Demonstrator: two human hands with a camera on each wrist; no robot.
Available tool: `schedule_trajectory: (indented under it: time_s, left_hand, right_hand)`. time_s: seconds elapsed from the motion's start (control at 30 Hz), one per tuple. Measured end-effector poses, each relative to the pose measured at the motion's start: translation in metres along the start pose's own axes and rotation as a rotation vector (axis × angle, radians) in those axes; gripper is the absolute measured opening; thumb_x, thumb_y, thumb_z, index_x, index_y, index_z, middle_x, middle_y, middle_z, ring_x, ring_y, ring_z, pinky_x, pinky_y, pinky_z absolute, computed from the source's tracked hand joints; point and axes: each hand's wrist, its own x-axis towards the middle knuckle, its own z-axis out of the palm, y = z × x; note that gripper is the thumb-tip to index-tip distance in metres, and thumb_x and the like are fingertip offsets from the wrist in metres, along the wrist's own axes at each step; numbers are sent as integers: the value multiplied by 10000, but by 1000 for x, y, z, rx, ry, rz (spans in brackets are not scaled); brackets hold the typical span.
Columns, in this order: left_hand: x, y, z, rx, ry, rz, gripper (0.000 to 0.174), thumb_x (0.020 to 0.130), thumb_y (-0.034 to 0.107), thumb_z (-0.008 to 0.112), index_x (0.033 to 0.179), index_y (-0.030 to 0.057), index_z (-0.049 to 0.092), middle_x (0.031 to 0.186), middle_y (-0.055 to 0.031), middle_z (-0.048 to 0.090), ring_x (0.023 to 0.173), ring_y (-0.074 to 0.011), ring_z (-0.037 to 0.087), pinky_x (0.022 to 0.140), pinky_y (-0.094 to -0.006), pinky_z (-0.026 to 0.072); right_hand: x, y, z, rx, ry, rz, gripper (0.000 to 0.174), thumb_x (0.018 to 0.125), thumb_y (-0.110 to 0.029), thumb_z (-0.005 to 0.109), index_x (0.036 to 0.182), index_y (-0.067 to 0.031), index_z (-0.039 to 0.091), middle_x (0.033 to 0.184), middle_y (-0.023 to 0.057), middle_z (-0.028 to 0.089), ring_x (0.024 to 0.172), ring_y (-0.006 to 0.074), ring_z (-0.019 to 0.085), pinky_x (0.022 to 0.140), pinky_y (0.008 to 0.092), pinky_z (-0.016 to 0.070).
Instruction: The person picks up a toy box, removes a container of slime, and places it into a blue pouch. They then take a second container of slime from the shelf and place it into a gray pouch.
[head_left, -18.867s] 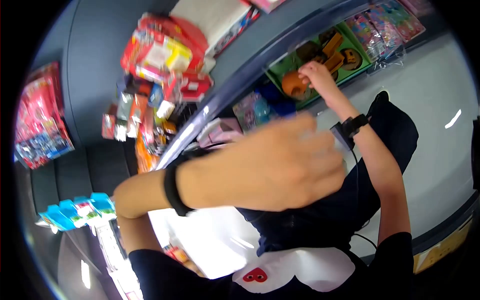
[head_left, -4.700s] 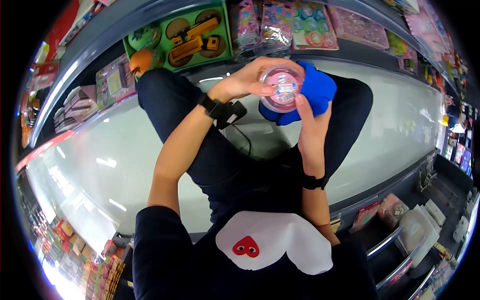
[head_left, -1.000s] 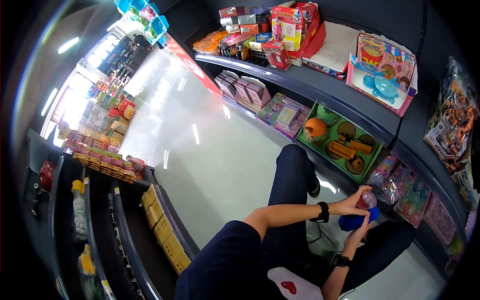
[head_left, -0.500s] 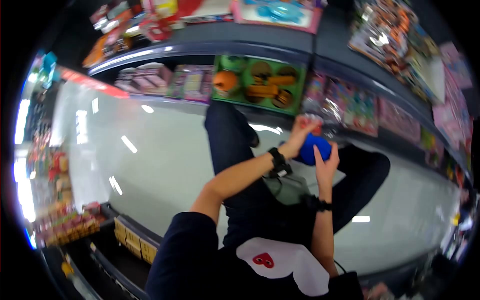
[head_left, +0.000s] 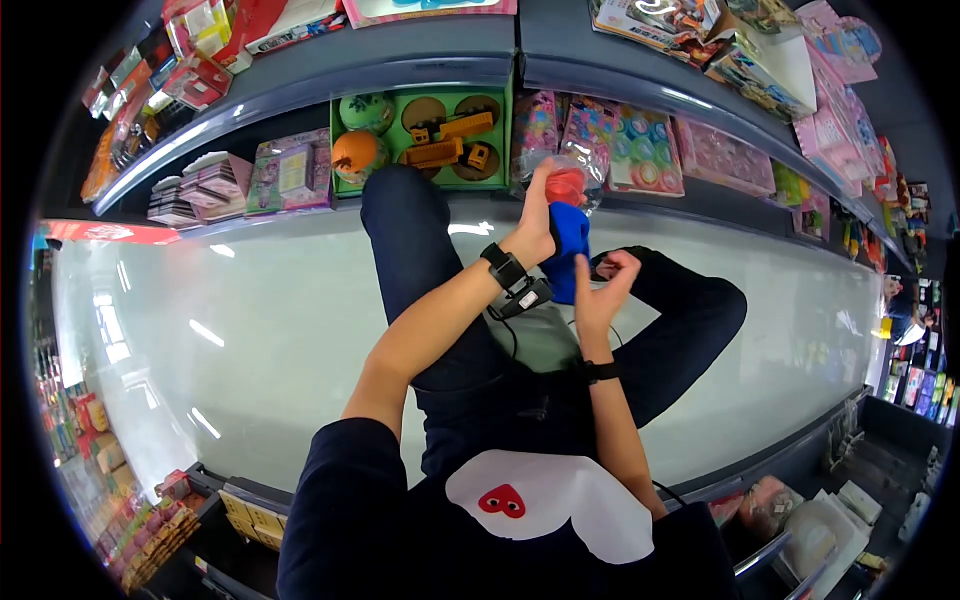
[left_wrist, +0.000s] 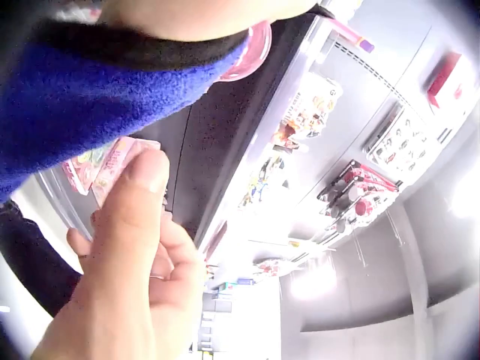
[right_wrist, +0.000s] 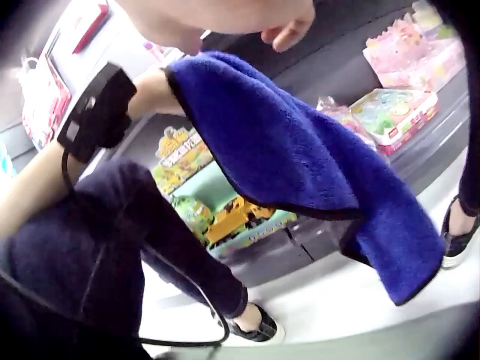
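Note:
My left hand point(head_left: 532, 225) holds a round clear plastic tub point(head_left: 565, 185) with reddish-pink contents, raised before the lower shelf. A blue towelling cloth point(head_left: 568, 240) with black edging hangs from the same hand; in the right wrist view the cloth point(right_wrist: 277, 142) drops in a long fold. Part of the tub point(left_wrist: 255, 56) shows past the cloth in the left wrist view. My right hand point(head_left: 605, 285) is beside the cloth, its thumb raised and its fingers loosely bent around nothing. From the left wrist, the right hand point(left_wrist: 142, 247) appears just below the cloth.
In front, a lower shelf bears a green box point(head_left: 400, 100) with yellow toy trucks and an orange ball point(head_left: 358, 152). Bagged pink toys point(head_left: 590, 120) lie right of it. My bent knees point(head_left: 405, 230) flank the hands. More shelving stands behind me.
Over the last second, my right hand has come off the cloth, which now hangs lower from the left hand. The left hand keeps the tub. Much earlier, both hands appeared without tub or cloth.

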Motion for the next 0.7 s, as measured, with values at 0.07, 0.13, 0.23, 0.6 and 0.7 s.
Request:
schedule_trajectory:
  time_s: [0.07, 0.13, 0.23, 0.6, 0.7]
  left_hand:
    - [2, -9, -2, -42, -23, -58, 572, 841, 600, 579, 1054, 70, 577, 822, -117, 635, 717, -209, 612, 573, -330, 500]
    - [1, -16, 8, -32, 27, -25, 564, 843, 595, 579, 1053, 71, 577, 827, -116, 639, 714, -211, 614, 579, -328, 502]
    - [3, -16, 8, -23, -22, -50, 559, 856, 585, 571, 1062, 65, 578, 842, -115, 647, 725, -207, 618, 607, -316, 510]
    - [18, 24, 0, 233, 75, 335, 545, 878, 573, 552, 1098, 75, 577, 893, -70, 643, 736, -117, 577, 600, -237, 420]
    - [4, 29, 17, 259, 203, 512, 490, 892, 511, 590, 1127, 83, 559, 999, -36, 636, 786, -97, 582, 618, -219, 404]
  right_hand:
    - [-8, 2, 9, 66, -231, -85, 412, 770, -118, 744, 1057, -2, 474, 1043, 143, 504, 921, 266, 525, 750, 357, 453]
    - [-13, -10, 17, 75, -202, 2, 353, 776, -77, 721, 1031, 7, 493, 1017, 141, 532, 901, 250, 556, 749, 351, 479]
    - [-9, -9, 22, 184, -135, 139, 263, 783, -11, 686, 983, 22, 518, 946, 128, 574, 836, 208, 599, 749, 322, 508]
    - [17, 2, -5, 142, 74, 221, 176, 895, -54, 510, 971, 57, 626, 754, 105, 641, 660, 147, 603, 623, 289, 478]
    - [28, -2, -22, 103, 10, 161, 171, 917, -83, 485, 924, 39, 604, 749, 63, 600, 671, 114, 535, 632, 272, 439]
